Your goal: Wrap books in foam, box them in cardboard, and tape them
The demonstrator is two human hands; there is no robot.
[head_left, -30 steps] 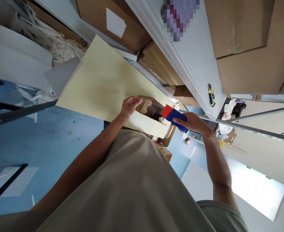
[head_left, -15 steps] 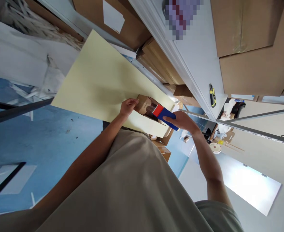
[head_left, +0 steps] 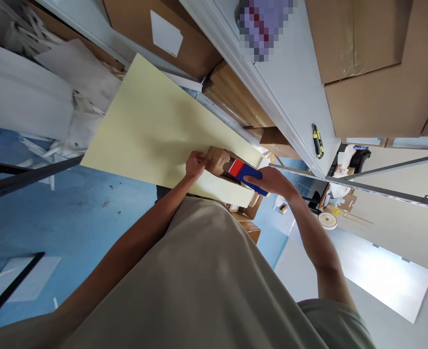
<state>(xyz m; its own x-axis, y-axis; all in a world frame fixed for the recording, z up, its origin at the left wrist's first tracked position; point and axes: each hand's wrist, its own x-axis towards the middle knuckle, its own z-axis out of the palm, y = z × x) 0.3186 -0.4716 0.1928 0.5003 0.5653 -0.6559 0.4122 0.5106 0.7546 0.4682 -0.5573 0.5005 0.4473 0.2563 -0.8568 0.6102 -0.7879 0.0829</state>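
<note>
At the far left, white paper scraps (head_left: 72, 102) lie heaped beside a blue floor (head_left: 72, 213), with a dark bar (head_left: 28, 174) crossing above it. Next comes a wide pale yellow worktop (head_left: 152, 131), seen from an odd tilted angle, with brown cardboard boxes (head_left: 185, 43) stacked beyond its far edge. The person's left arm runs up from the near left over a beige shirt (head_left: 199, 281), and the left hand (head_left: 195, 164) rests at the worktop's near edge, its fingers curled against the left end of a small brown cardboard box (head_left: 218, 160); the fingers press on the box rather than wrapping it fully. That small box sits on the worktop near its right end, just between the 2 hands. Touching the box on its right is a red and blue tool (head_left: 243, 172), its red end against the cardboard and its blue body gripped in the closed right hand (head_left: 270, 182). More small boxes (head_left: 248, 220) sit below the worktop's edge, near the right hand. Further right, a grey shelf (head_left: 294, 106) slants across, carrying a yellow and black knife (head_left: 318, 140) and big cardboard boxes (head_left: 374, 68). A roll of tape (head_left: 327, 219) lies lower, at the far right.
</note>
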